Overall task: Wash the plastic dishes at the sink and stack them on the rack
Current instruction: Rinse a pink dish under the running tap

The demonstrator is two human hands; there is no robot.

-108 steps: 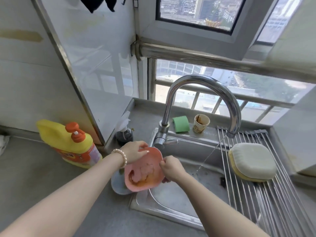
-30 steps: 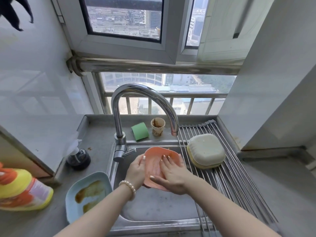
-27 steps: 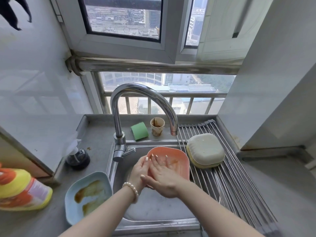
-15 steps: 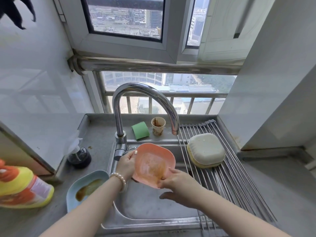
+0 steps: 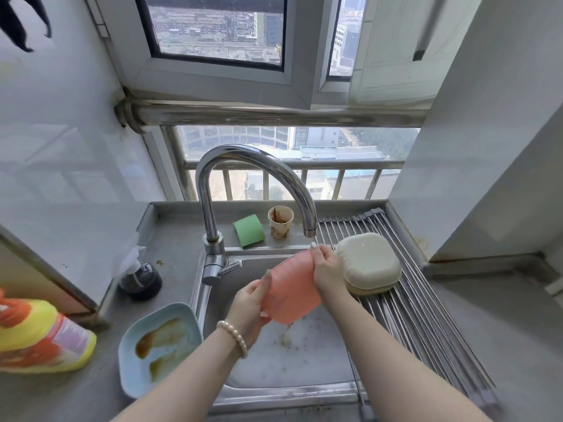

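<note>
Both hands' fingers grip pink dish point(image 5: 291, 289) over steel sink point(image 5: 304, 354), grey counter point(image 5: 170, 248), window point(image 5: 219, 28)

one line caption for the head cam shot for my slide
Both hands, left hand and right hand, hold a pink dish bottom-up over the sink beside the rack.

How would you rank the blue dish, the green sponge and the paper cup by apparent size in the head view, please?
1. Blue dish, though nearness to the camera inflates it.
2. Green sponge and paper cup look alike.
</note>
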